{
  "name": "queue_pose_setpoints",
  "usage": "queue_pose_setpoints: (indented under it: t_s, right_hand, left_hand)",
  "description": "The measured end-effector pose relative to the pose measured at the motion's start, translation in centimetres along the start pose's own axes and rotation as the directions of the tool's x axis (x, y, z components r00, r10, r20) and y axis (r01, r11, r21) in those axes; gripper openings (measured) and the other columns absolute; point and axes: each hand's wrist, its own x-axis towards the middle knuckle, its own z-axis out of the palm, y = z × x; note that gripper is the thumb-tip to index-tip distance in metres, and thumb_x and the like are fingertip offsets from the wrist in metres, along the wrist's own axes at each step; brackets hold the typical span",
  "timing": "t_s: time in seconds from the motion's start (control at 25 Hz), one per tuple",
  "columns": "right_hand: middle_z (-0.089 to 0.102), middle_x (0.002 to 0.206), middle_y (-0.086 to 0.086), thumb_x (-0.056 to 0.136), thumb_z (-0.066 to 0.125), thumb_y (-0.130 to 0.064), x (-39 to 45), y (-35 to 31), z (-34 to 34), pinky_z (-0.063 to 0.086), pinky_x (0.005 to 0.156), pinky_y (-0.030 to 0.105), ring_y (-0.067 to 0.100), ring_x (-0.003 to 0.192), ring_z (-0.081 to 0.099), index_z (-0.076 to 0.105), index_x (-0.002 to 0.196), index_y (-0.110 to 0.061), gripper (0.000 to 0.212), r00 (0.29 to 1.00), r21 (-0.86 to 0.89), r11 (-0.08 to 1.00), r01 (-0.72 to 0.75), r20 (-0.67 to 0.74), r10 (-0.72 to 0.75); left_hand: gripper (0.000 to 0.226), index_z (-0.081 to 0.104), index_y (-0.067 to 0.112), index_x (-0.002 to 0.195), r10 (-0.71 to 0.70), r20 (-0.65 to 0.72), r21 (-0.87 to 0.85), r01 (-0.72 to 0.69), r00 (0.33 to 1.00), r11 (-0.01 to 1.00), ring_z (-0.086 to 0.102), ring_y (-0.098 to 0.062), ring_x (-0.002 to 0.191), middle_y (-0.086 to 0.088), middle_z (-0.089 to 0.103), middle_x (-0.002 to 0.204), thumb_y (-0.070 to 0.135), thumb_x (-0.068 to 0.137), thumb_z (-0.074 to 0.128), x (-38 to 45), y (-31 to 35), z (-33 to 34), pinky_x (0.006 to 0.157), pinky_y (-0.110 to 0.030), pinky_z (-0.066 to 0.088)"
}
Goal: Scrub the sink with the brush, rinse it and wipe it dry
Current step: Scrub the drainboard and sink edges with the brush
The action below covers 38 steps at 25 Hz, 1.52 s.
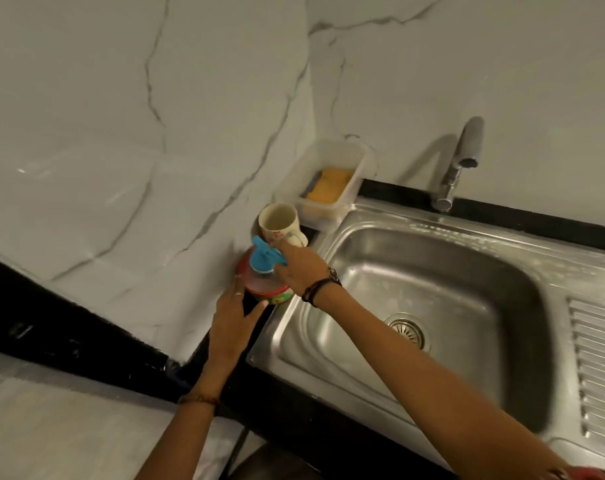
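Observation:
The steel sink (443, 258) fills the right of the head view, its basin dull and streaked around the drain (407, 330). A soap bottle (271, 289) with a red and green label and a blue cap (264, 256) stands on the dark counter at the sink's left corner. My left hand (232, 315) grips the bottle's lower body from the near left. My right hand (299, 270) reaches across the sink's corner and pinches the blue cap from the right. The faucet (462, 164) stands behind the basin with no water running.
A cream mug (278, 223) stands just behind the bottle, against the marble wall. Behind it a clear plastic tub (332, 202) holds a yellow sponge (330, 184). A ribbed drainboard (598, 368) lies right of the basin. The black counter (51, 327) runs off to the left.

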Motion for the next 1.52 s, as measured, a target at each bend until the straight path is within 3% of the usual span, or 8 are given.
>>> queue_pose_setpoints:
  t_s: [0.44, 0.68, 0.8, 0.96, 1.08, 1.2, 1.36, 1.52]
  right_hand:
    - [0.055, 0.127, 0.017, 0.096, 0.039, -0.017, 0.5, 0.9, 2.5, 0.046, 0.091, 0.04, 0.033, 0.112, 0.055, 0.033, 0.143, -0.021, 0.047, 1.0, -0.087, 0.996, 0.007, 0.022, -0.005]
    - [0.065, 0.107, 0.01, 0.092, 0.054, -0.015, -7.7, 9.3, -4.9, 0.05, 0.086, 0.035, 0.024, 0.09, 0.062, 0.041, 0.139, -0.019, 0.048, 0.916, 0.384, 0.923, -0.015, -0.365, 0.167]
    - [0.062, 0.101, 0.005, 0.091, 0.055, -0.012, -15.6, 18.7, -10.1, 0.042, 0.077, 0.019, 0.019, 0.088, 0.06, 0.043, 0.137, -0.021, 0.049, 0.773, 0.339, 0.907, -0.251, -0.494, 0.398]
    - [0.063, 0.116, 0.022, 0.094, 0.05, -0.014, -19.5, 28.9, -16.8, 0.047, 0.092, 0.036, 0.034, 0.102, 0.062, 0.043, 0.138, -0.018, 0.045, 0.657, 0.248, 0.822, -0.512, -0.504, 0.561]
    - [0.059, 0.125, 0.02, 0.095, 0.048, -0.013, -16.6, 32.4, -19.3, 0.043, 0.101, 0.041, 0.035, 0.11, 0.059, 0.042, 0.139, -0.014, 0.045, 0.725, 0.183, 0.84, -0.512, -0.432, 0.536]
    - [0.061, 0.119, 0.022, 0.095, 0.044, -0.012, -19.3, 32.9, -17.2, 0.047, 0.092, 0.041, 0.037, 0.104, 0.06, 0.032, 0.144, -0.018, 0.051, 0.818, 0.038, 0.881, -0.471, -0.354, 0.453]
    - [0.065, 0.096, 0.016, 0.098, 0.036, -0.014, -28.1, 29.6, -12.9, 0.042, 0.065, 0.036, 0.03, 0.08, 0.061, 0.014, 0.148, -0.028, 0.056, 0.863, -0.118, 0.875, -0.469, -0.27, 0.426]
    - [0.064, 0.102, 0.017, 0.1, 0.032, -0.016, -19.0, 32.7, -17.1, 0.052, 0.07, 0.037, 0.03, 0.083, 0.063, 0.028, 0.144, -0.023, 0.045, 0.857, -0.194, 0.864, -0.464, -0.344, 0.383]
  left_hand:
    - [0.064, 0.032, 0.004, 0.143, 0.024, -0.076, 0.161, -0.011, 0.997, 0.987, 0.039, -0.032, 0.129, -0.016, 0.039, 0.144, 0.005, 0.084, 0.056, 0.5, -0.8, 1.3, 0.105, -0.042, 0.039]
    - [0.053, 0.045, -0.011, 0.129, 0.272, -0.147, 0.294, -0.22, 0.951, 0.93, 0.028, -0.047, 0.133, -0.034, 0.034, 0.141, 0.012, 0.082, 0.049, 0.6, 6.0, 3.9, 0.111, -0.047, 0.018]
    - [0.061, 0.04, 0.001, 0.138, 0.243, 0.146, 0.006, -0.247, 0.959, 0.969, 0.018, -0.034, 0.142, -0.021, 0.027, 0.15, 0.007, 0.082, 0.064, -2.4, 13.7, 10.4, 0.117, -0.041, 0.016]
    - [0.073, 0.027, 0.004, 0.144, 0.272, 0.654, -0.167, -0.216, 0.706, 0.962, 0.013, -0.025, 0.144, -0.015, 0.02, 0.153, 0.026, 0.086, 0.065, -9.1, 22.1, 20.0, 0.115, -0.027, 0.01]
    - [0.092, 0.01, 0.01, 0.149, 0.144, 0.86, -0.109, -0.099, 0.49, 0.989, 0.013, -0.022, 0.144, -0.009, 0.013, 0.156, 0.038, 0.082, 0.067, -12.5, 25.6, 24.3, 0.115, -0.03, 0.015]
    - [0.083, 0.029, 0.016, 0.145, 0.048, 0.932, -0.035, -0.042, 0.358, 0.998, 0.039, -0.021, 0.132, 0.0, 0.039, 0.144, 0.042, 0.077, 0.07, -14.1, 25.6, 26.1, 0.108, -0.025, 0.027]
    - [0.074, 0.053, 0.029, 0.127, -0.007, 0.951, 0.014, -0.02, 0.309, 1.0, 0.058, -0.014, 0.108, 0.006, 0.062, 0.123, 0.063, 0.063, 0.066, -14.5, 24.8, 26.7, 0.1, -0.035, 0.044]
    - [0.055, 0.055, 0.024, 0.126, -0.017, 0.952, 0.014, 0.013, 0.305, 1.0, 0.058, -0.012, 0.104, 0.004, 0.061, 0.123, 0.046, 0.078, 0.067, -14.6, 25.4, 26.5, 0.091, -0.025, 0.045]
